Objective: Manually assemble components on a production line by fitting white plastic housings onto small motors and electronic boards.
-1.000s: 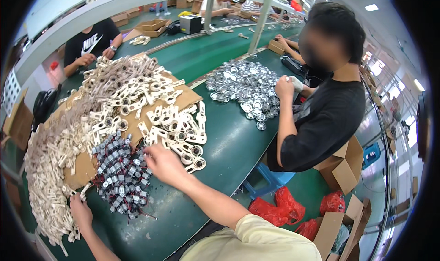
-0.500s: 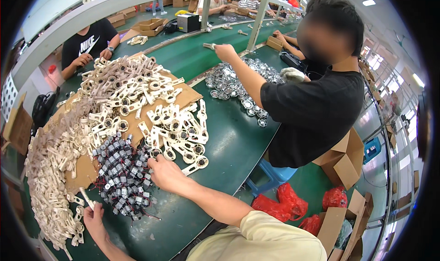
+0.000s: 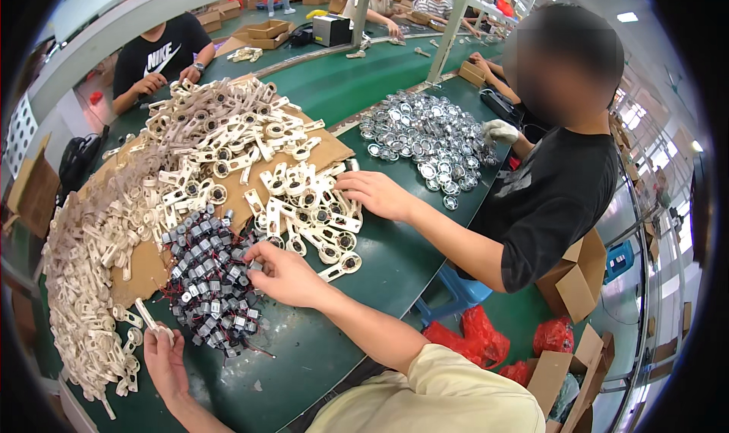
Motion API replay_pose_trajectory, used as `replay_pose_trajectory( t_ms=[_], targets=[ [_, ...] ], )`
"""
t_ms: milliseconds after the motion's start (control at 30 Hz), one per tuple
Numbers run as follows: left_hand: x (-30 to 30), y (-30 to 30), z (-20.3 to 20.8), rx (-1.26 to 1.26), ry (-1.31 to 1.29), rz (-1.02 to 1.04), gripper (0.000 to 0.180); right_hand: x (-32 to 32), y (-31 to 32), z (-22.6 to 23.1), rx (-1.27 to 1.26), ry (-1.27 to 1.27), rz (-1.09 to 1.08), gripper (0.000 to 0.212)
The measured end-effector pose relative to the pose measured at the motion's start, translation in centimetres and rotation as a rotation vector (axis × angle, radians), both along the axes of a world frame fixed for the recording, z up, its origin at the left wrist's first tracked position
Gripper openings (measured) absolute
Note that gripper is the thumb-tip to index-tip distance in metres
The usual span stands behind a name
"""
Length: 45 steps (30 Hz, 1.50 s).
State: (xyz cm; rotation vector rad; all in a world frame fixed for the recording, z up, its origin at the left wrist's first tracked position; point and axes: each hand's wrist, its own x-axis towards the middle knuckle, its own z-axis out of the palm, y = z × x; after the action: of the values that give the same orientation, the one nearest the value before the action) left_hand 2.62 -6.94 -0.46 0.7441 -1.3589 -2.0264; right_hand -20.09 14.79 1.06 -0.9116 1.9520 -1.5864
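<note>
My left hand point(image 3: 167, 361) is closed on a cream plastic handle part point(image 3: 146, 315), whose slim end points up and away. It is just left of a heap of small grey motors point(image 3: 205, 281) with thin red and black wires. At the right edge of that heap, my right hand point(image 3: 285, 273) pinches with thumb and fingers. A grey piece that looks like one of the motors shows between them, partly hidden. Beyond this hand is a group of cream handle parts with round dark centres point(image 3: 311, 205). A co-worker's bare hand point(image 3: 364, 190) touches its right side.
A large heap of cream parts point(image 3: 91, 281) curves round the left on brown cardboard point(image 3: 137, 279). Shiny round discs point(image 3: 433, 137) lie before the co-worker on the right, whose gloved hand point(image 3: 501, 131) is beside them. A green conveyor belt point(image 3: 326, 91) runs behind; another person sits far left.
The co-worker's bare hand has come from over the belt, where it held a part, to the cream parts. My hands stay near the motors; the view has shifted slightly.
</note>
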Motion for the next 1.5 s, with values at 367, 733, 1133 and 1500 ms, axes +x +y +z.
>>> replay_pose_trajectory(
  t_ms=[367,733,1133,1500],
  targets=[
    [-2.4,5.3,3.0,0.186,0.118,-0.156,0.049,2.7,-0.7,0.8,-0.262,-0.254,0.233,0.027],
    [-2.7,6.1,1.9,0.023,0.041,-0.314,0.037,3.9,-0.6,1.1,-0.163,0.036,0.318,0.027],
    [-2.2,6.3,1.7,0.052,0.089,-0.140,0.035,5.3,-1.4,1.1,-0.225,0.209,0.220,0.028],
    [-3.5,5.8,0.6,0.122,0.256,-0.265,0.037,5.4,-0.9,1.0,-0.249,-0.187,0.269,0.027]
  ],
)
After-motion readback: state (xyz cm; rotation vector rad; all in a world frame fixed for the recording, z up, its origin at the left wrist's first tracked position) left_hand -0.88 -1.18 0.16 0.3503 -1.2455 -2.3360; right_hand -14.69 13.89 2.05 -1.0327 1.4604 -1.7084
